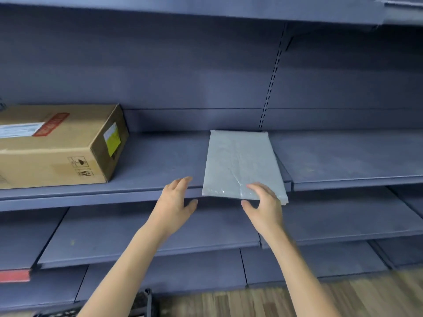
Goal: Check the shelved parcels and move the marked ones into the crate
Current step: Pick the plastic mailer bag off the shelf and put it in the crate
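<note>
Flat grey plastic mailer parcel [242, 163] lying on blue-grey metal shelf [160, 156], near edge overhanging the front lip. Right hand [263, 202] spread wide at that edge, fingers over the parcel, thumb beneath; left hand [176, 197] spread wide just beside, apart from it. Brown cardboard box [57, 143] well to the left.

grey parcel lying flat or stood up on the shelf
Lying flat. The grey parcel rests broad face up on the shelf, its near edge overhanging the front lip.

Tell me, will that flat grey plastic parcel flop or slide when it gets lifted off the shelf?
The grey parcel lies flat with fairly straight edges, so it probably holds its shape rather than drooping. Its glossy, wrinkled wrap looks slippery. Its near edge overhangs the shelf, where the right hand is, so it should slide out easily.
</note>
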`<state>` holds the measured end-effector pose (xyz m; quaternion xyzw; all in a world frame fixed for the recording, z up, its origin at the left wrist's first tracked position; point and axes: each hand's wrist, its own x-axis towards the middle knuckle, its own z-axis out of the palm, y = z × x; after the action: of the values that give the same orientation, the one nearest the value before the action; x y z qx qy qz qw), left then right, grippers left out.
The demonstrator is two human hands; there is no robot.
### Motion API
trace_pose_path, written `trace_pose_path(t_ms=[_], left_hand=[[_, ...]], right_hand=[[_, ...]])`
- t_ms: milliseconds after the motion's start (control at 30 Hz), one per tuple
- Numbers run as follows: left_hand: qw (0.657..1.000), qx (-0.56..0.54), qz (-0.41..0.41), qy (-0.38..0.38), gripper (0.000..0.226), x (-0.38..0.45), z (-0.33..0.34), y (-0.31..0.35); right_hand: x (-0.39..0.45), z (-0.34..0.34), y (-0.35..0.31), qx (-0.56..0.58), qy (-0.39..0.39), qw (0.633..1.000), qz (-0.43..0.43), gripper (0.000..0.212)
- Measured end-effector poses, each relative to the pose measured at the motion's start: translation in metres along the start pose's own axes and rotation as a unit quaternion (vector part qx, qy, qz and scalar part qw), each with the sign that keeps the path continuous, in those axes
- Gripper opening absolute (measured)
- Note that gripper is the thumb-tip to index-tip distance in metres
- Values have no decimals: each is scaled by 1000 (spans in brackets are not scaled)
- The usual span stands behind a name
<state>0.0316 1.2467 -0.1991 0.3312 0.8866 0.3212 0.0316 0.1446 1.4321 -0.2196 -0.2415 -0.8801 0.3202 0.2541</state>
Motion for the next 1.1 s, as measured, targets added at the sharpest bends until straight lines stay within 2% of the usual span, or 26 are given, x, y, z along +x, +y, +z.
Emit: trace_pose_path(t_ms=[100,167,467,600,733,833,967,1033,1100], left_hand=[[1000,10,-15,7,55,-3,-9,-8],[1000,15,-15,17,54,-2,-16,-12],[999,15,-2,41,50,-6,-49,-30],[998,15,-8,56,48,-7,-57,-36],[998,13,8,53,47,-7,-55,-32],[998,13,18,52,48,-3,-56,-28],[997,2,29,73,51,1,-65,-21],[994,-1,43,98,53,1,-70,-19],[988,18,60,143,56,0,-72,-17]], right_hand=[[7,8,4,-132,-34,990,-40,57],[17,12,7,-217,-71,973,-36,66],[44,39,7,-384,-155,910,-6,91],[44,41,11,-384,-150,911,-13,84],[46,35,9,-341,-154,927,-8,72],[41,26,3,-298,-110,947,-34,69],[32,7,-17,-197,83,968,-130,49],[31,-9,-33,-119,169,973,-101,31],[33,-29,-45,-17,204,977,-54,16]])
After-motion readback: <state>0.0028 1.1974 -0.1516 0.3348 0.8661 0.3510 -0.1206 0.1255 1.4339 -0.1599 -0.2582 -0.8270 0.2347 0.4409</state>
